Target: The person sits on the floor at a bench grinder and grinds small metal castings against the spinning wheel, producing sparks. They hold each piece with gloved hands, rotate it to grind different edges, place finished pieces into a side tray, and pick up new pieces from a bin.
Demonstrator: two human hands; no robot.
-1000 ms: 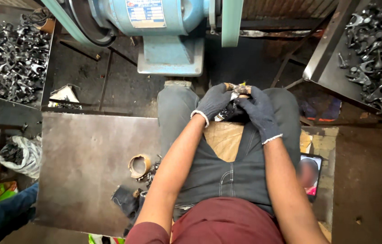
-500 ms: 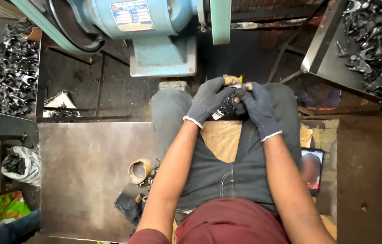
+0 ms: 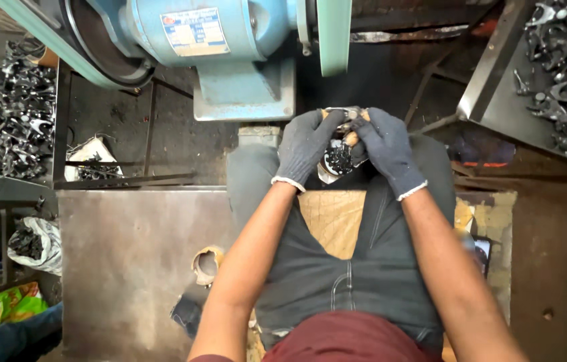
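Note:
Both my hands wear dark grey knit gloves and meet above my knees. My left hand (image 3: 305, 144) and my right hand (image 3: 384, 147) together grip a small metal part (image 3: 345, 121) with a brownish end, held between the fingertips. Just below them sits a small round container (image 3: 337, 163) of tiny dark pieces, partly hidden by the gloves. I sit in grey trousers on a wooden seat (image 3: 330, 218), facing a blue bench grinder (image 3: 230, 60).
A tray of shiny metal parts (image 3: 2, 117) stands at the left and another tray of parts (image 3: 564, 74) at the right. A metal plate (image 3: 129, 268) lies by my left leg with a tape roll (image 3: 206, 263) on it. A bag of parts (image 3: 32, 243) lies lower left.
The view has shifted slightly and closed in. My hands stay together on the small part, fingers turning a little around it.

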